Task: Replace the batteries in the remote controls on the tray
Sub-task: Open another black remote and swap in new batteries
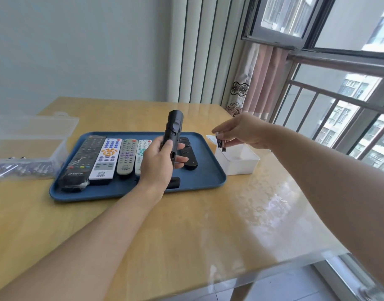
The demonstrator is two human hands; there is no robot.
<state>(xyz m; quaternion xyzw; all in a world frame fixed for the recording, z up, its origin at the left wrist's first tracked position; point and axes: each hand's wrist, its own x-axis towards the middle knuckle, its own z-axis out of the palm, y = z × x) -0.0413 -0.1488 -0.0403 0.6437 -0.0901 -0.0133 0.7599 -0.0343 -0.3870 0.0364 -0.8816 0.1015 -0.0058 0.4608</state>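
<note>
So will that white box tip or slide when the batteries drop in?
The white box looks low and wide, so it probably won't tip. It seems light and nearly empty on a glossy table, so it may slide if the right hand bumps it.

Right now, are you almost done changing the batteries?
Not nearly. The left hand holds a black remote upright, its cover seemingly off. The right hand holds two batteries over the white box, probably old ones. Five more remotes lie on the blue tray; I can't tell whether any are done. More batteries wait in the clear box.
</note>
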